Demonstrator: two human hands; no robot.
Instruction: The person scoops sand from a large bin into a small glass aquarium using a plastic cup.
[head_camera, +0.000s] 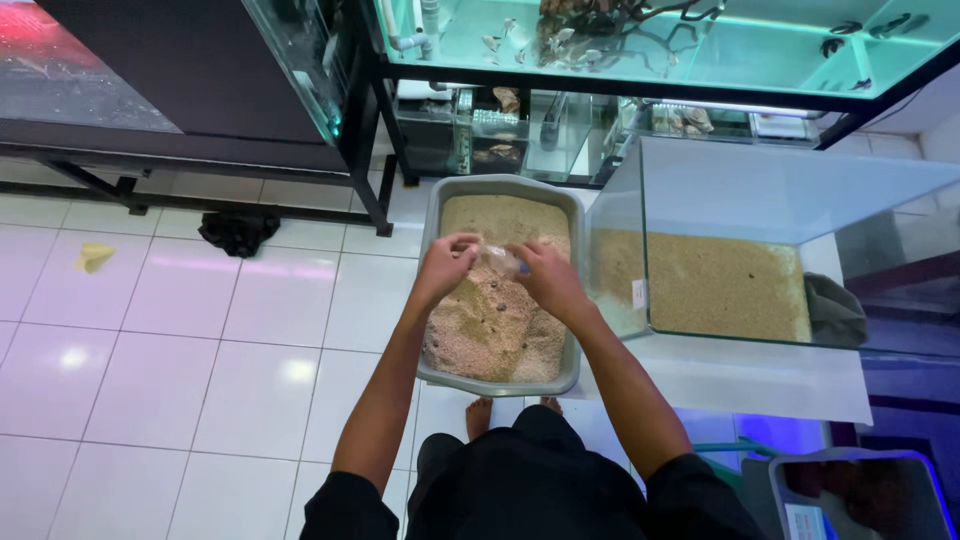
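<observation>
A grey plastic tub (432, 215) full of pale sand stands on the white tiled floor in front of me. Both my hands are over the sand near the tub's middle. My left hand (445, 265) and my right hand (545, 278) together hold a small clear plastic cup (500, 260) between them, just above the sand. Small dark pebbles lie scattered on the sand below the hands. My bare feet (480, 412) show under the tub's near edge.
A glass tank (790, 190) with a sand layer sits on a white platform to the right, a dark cloth (835, 312) beside it. Lit aquariums on black metal stands (375, 150) line the back. A black rag (238, 232) and a yellow scrap (95, 256) lie on the floor at left.
</observation>
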